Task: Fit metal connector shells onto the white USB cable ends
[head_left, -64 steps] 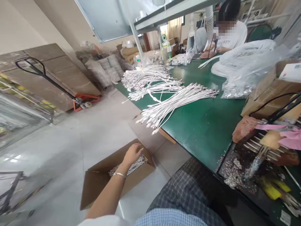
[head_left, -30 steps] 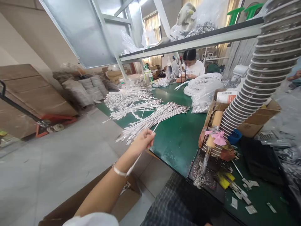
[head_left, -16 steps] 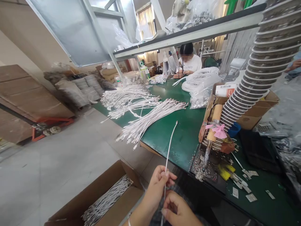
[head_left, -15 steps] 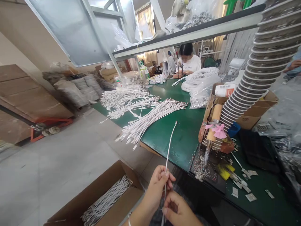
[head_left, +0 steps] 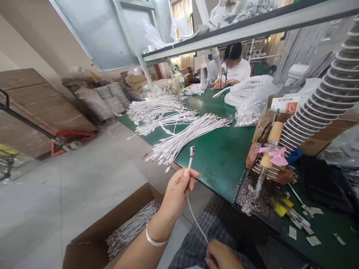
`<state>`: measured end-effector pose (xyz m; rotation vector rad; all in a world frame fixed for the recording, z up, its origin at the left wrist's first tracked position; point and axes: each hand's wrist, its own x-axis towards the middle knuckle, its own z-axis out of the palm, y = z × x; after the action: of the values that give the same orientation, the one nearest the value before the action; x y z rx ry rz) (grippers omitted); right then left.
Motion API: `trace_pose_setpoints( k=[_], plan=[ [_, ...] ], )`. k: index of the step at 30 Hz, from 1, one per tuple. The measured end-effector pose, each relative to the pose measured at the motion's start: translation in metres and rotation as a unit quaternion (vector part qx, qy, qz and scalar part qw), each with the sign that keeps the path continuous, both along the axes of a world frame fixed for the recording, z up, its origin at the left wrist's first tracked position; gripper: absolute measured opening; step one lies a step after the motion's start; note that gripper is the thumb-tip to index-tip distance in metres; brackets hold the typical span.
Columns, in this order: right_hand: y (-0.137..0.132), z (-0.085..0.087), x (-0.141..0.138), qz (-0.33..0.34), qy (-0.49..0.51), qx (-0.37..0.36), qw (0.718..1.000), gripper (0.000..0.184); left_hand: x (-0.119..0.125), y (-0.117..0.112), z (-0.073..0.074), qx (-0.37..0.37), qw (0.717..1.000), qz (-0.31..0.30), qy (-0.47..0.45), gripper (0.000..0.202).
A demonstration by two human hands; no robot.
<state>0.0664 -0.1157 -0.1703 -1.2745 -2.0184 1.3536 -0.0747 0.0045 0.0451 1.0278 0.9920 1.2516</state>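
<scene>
A single white cable (head_left: 197,221) runs between my two hands. My left hand (head_left: 181,183) pinches it just below its small metal connector end (head_left: 192,151), which points up in front of the green table. Lower down, my right hand (head_left: 223,256) is closed around the cable's other part, near the bottom edge of the view; the far end there is hidden. Beyond my left hand, a bundle of similar white cables (head_left: 187,138) lies over the table's edge. More loose white cables (head_left: 157,108) are piled behind it.
An open cardboard box (head_left: 92,233) with white cables stands on the floor at left. A soldering iron (head_left: 267,160) with a pink bow is mounted on the green table (head_left: 215,157), beside a ribbed hose (head_left: 322,89). Across the table sits a person (head_left: 235,69). A shelf (head_left: 224,35) hangs above.
My left hand has slid up the cable, close to its connector end, and moved away from my right hand. My right hand has moved lower and to the right. The view has shifted slightly.
</scene>
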Motion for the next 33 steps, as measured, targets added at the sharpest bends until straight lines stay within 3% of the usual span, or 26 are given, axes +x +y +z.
trace_pose_setpoints(
  k=[2,4,7,9,11,14,18,23,28,33],
  plan=[
    [-0.003,0.002,0.010,0.006,-0.009,0.001,1.000,0.023,-0.001,-0.011,-0.003,0.039,0.997,-0.035,0.064,0.047],
    [-0.007,0.014,0.026,0.004,-0.011,-0.003,1.000,0.023,0.000,-0.023,-0.010,0.048,0.986,-0.110,0.113,0.047],
    [-0.019,0.050,0.058,-0.034,0.013,-0.003,0.999,0.017,0.004,-0.040,-0.020,0.029,0.955,-0.247,0.160,0.044],
    [-0.029,0.083,0.077,-0.124,0.108,0.044,0.985,0.013,0.008,-0.048,-0.027,0.035,0.928,-0.315,0.195,0.041],
    [-0.036,0.111,0.090,-0.249,0.155,0.085,0.952,0.019,0.014,-0.054,-0.032,0.057,0.904,-0.361,0.224,0.037],
    [-0.039,0.135,0.096,-0.336,0.169,0.176,0.910,0.011,0.022,-0.059,-0.041,0.091,0.875,-0.405,0.249,0.029],
    [-0.034,0.140,0.094,-0.336,0.115,0.237,0.904,0.008,0.027,-0.063,-0.050,0.118,0.846,-0.441,0.276,0.024],
    [-0.033,0.140,0.091,-0.311,0.070,0.221,0.922,0.015,0.030,-0.062,-0.047,0.143,0.829,-0.447,0.304,0.021],
    [-0.032,0.141,0.088,-0.283,0.040,0.252,0.925,0.015,0.041,-0.062,-0.041,0.209,0.828,-0.413,0.316,0.019],
    [-0.031,0.142,0.090,-0.258,0.069,0.250,0.931,0.014,0.048,-0.061,-0.044,0.178,0.844,-0.428,0.268,0.013]
  ],
)
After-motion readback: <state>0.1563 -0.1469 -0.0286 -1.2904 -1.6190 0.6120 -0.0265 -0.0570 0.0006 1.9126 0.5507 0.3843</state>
